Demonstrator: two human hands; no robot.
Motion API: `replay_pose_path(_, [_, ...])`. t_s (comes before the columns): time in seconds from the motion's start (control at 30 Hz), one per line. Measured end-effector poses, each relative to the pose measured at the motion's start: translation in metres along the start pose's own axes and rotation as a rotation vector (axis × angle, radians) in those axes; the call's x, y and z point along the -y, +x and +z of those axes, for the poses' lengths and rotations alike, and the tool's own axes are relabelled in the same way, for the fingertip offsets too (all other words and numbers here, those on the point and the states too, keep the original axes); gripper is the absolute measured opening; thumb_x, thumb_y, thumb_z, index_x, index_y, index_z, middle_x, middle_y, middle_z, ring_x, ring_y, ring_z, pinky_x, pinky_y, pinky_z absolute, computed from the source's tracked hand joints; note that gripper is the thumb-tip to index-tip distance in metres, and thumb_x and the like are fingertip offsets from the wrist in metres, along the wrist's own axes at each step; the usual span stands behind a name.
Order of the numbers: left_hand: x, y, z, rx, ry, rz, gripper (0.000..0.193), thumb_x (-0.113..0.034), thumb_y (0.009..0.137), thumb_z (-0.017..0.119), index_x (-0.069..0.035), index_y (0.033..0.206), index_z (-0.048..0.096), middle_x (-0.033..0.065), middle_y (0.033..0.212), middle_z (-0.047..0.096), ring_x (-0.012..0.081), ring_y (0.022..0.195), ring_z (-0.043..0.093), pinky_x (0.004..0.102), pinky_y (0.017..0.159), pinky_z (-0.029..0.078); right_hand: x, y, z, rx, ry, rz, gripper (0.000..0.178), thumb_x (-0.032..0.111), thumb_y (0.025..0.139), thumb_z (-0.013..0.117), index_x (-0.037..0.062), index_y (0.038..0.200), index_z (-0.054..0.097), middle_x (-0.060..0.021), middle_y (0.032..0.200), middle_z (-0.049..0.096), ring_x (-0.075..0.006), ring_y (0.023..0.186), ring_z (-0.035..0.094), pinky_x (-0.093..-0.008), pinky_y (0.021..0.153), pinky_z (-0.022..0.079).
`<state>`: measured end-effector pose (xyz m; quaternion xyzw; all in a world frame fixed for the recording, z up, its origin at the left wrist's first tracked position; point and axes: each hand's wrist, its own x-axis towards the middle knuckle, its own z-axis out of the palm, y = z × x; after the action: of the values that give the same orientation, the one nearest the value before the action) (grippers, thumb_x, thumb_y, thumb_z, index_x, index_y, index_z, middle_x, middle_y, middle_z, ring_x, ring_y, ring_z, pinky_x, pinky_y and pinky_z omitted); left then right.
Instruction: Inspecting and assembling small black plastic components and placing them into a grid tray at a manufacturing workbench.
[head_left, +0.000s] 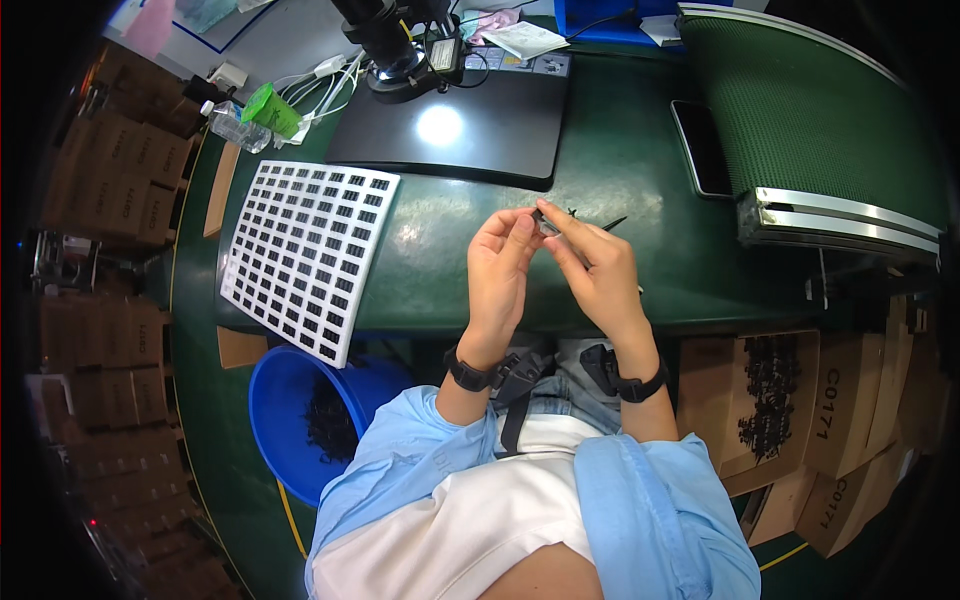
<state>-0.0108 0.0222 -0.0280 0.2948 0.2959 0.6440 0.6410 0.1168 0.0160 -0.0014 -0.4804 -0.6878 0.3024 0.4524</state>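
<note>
Two bare hands meet at the center of the frame over a green desk (430, 250), the left hand (497, 265) and the right hand (603, 275) both pinching a small dark part (543, 220) at their fingertips, well apart from the white tray (366, 270) of black pieces at center left. The grip appears light, and that looks like the right touch: on a piece this small, steady pressure from thumb and forefinger should serve better than a hard squeeze, which might bend it or send it flying. Keeping the left hand still while the right makes the fine adjustments would probably help, as would holding the work low over the desk, so that a slip lands there rather than in the lap. A slender black pointed piece (615, 223) shows just beside the right hand; whether it is held or lying loose is impossible to tell, so the fingers should mind its tip. The part's finer details are too small to read, and much of it is hidden by the fingers.
</note>
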Motion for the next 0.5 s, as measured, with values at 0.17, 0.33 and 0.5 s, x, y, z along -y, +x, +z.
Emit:
replay_pose_path(0.17, [-0.0025,-0.0029,0.0019,0.005,0.009,0.014,0.019,-0.014,0.088,0.057,0.002,0.098,0.056,0.0055,0.087,0.06,0.0112,0.078,0.056,0.0239,0.076,0.045,0.0003,0.0001,0.0014,-0.012,0.038,-0.047,0.038,0.006,0.08,0.06,0.0137,0.117,0.058,-0.011,0.077,0.063,-0.0194,0.06,0.058,-0.0281,0.055,0.045])
replay_pose_path(0.33, [-0.0037,-0.0052,0.0057,-0.001,0.046,0.032,0.018,-0.014,0.089,0.056,0.002,0.097,0.056,0.0061,0.088,0.06,0.0109,0.078,0.056,0.0239,0.075,0.045,-0.0023,-0.0011,0.0027,-0.011,0.115,-0.042,0.037,0.006,0.08,0.06,0.0137,0.116,0.059,-0.013,0.08,0.064,-0.0201,0.062,0.06,-0.0279,0.056,0.046])
replay_pose_path(0.5, [-0.0015,-0.0061,0.006,0.005,0.033,0.032,0.017,-0.014,0.089,0.056,0.001,0.096,0.056,0.0061,0.088,0.06,0.0108,0.079,0.055,0.0239,0.075,0.045,-0.0042,-0.0024,0.0003,0.005,0.115,-0.028,0.037,0.006,0.081,0.059,0.014,0.117,0.058,-0.0132,0.078,0.063,-0.0197,0.061,0.059,-0.0277,0.055,0.045])
